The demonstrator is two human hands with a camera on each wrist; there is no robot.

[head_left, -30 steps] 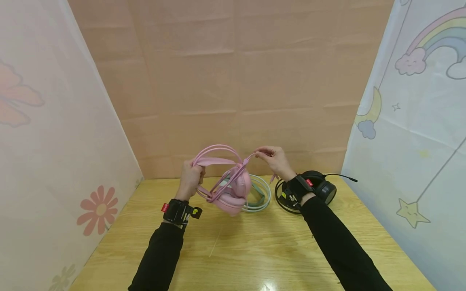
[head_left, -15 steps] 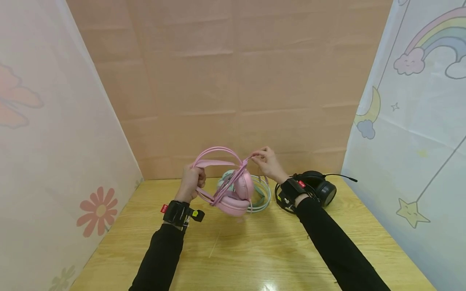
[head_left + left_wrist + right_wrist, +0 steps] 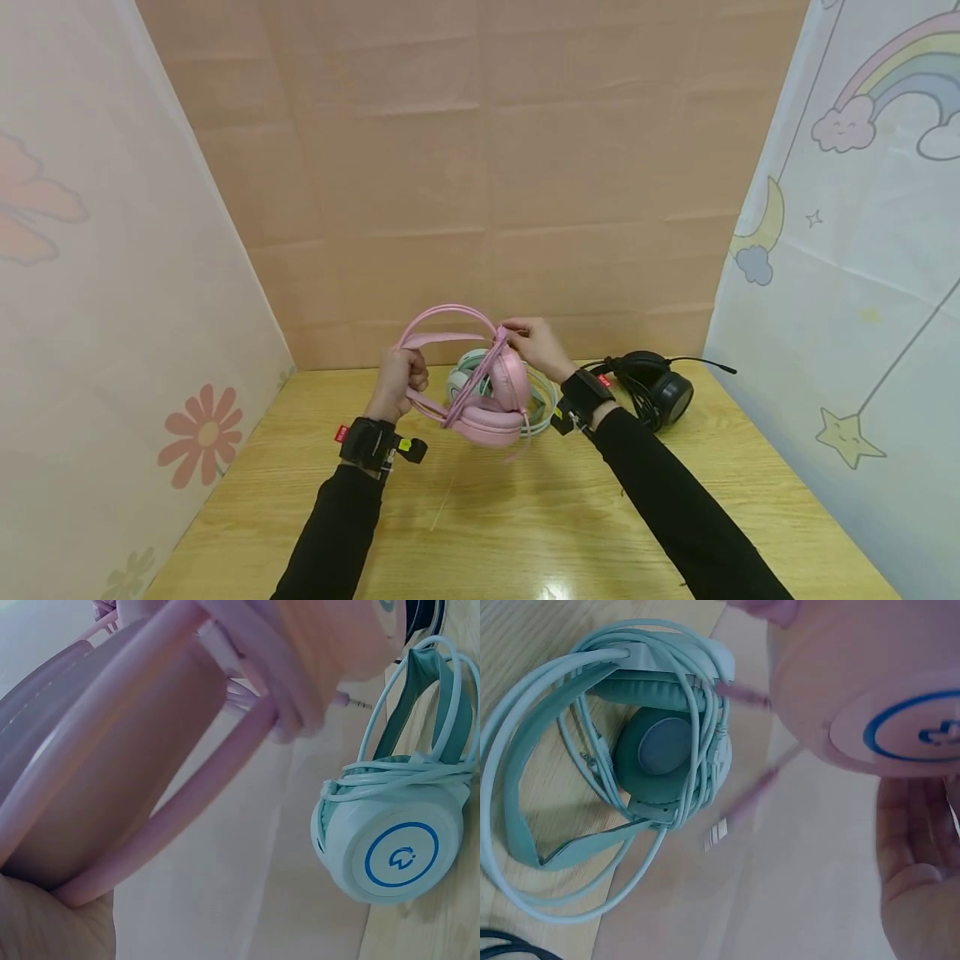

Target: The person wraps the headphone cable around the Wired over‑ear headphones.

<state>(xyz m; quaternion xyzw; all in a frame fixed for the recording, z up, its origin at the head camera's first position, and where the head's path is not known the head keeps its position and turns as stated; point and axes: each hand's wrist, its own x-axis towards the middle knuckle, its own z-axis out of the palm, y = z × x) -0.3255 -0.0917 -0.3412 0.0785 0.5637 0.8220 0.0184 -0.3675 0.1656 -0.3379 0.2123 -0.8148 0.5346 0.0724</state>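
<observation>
My left hand (image 3: 395,385) grips the headband of a pink pair of headphones (image 3: 491,425), held up over the table. A pink cable (image 3: 474,379) is wound in several strands from the headband around the ear cup. Close to the top of that winding, my right hand (image 3: 536,343) pinches the cable with thumb and fingers. Loose cable ends dangle below: a plug (image 3: 360,704) with a metal tip shows in the left wrist view, and a metal connector (image 3: 716,834) in the right wrist view. The ear cup hides part of the right fingers there.
Behind the pink pair, mint-green headphones (image 3: 526,780) with a wrapped cable lie on the wooden table (image 3: 480,533). Black headphones (image 3: 671,396) with a microphone boom lie to their right. A tan backdrop (image 3: 480,183) stands behind, with patterned sheets at both sides.
My right hand has moved left and slightly down, from the stretched cable end to the top of the winding. The loose cable end now hangs below the ear cup.
</observation>
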